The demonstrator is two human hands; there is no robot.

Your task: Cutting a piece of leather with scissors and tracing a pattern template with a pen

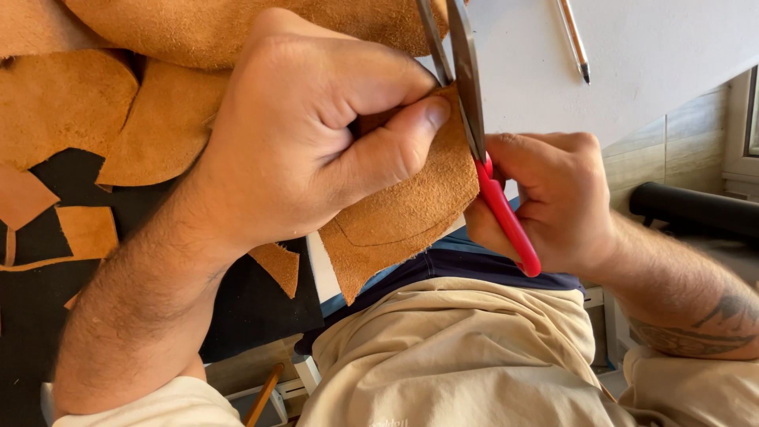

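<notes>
The tan suede piece [403, 213] hangs over the surface's [648, 47] edge, long axis running down-left, pinched by the left hand [308, 134]. The right hand [553, 202] grips red-handled scissors [474, 119], blades pointing up, slightly parted. Best cut slowly along the marked line, suede taut

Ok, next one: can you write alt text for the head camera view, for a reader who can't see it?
A left hand pinches a piece of tan suede while the right hand holds red-handled scissors, blades at the suede's edge. More suede pieces and offcuts lie at left, partly on a dark mat, and a pen rests on the white table.
</notes>
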